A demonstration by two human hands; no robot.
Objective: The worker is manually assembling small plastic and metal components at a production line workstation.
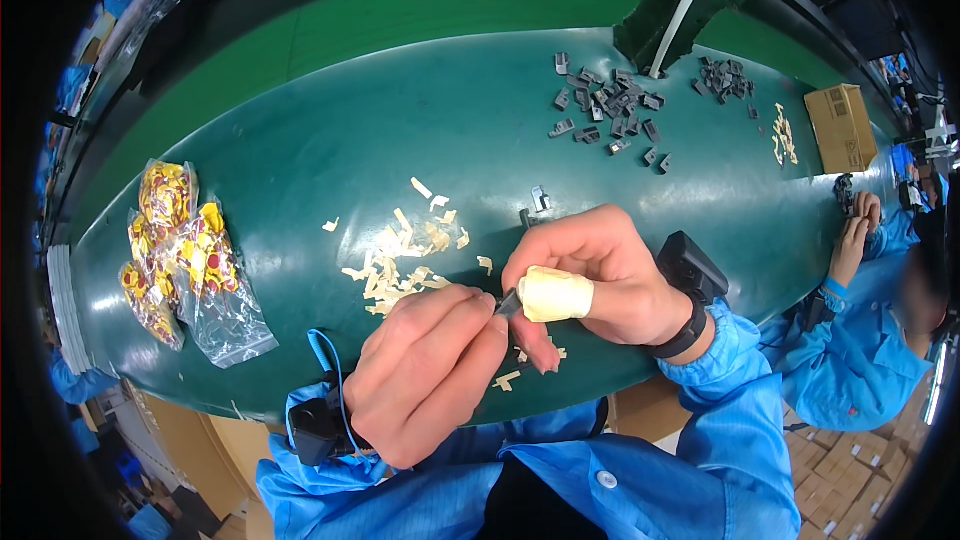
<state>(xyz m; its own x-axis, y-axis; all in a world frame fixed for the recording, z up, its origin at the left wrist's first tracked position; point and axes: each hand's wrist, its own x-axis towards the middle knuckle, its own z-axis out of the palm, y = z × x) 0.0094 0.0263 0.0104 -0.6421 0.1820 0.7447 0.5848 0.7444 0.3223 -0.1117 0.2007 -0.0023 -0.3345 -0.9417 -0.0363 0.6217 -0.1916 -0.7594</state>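
Note:
My left hand [425, 370] and my right hand [600, 265] meet over the near edge of the green table. Both are closed, pinching a small dark grey plastic part [509, 304] between their fingertips; my fingers hide most of it. Cream tape [556, 295] wraps my right thumb. Just beyond my right hand lies a similar small part [541, 199] with a shiny face. Cut cream strips [395, 265] are scattered beyond my left hand, and a few more strips [507, 380] lie below my fingers.
Clear bags [190, 250] of yellow-and-red pieces lie at the left of the green table [300, 160]. Dark plastic parts [615, 105] are heaped at the far side, with another heap [727, 78] farther right. A cardboard box [840, 130] stands near a co-worker's hands [858, 230].

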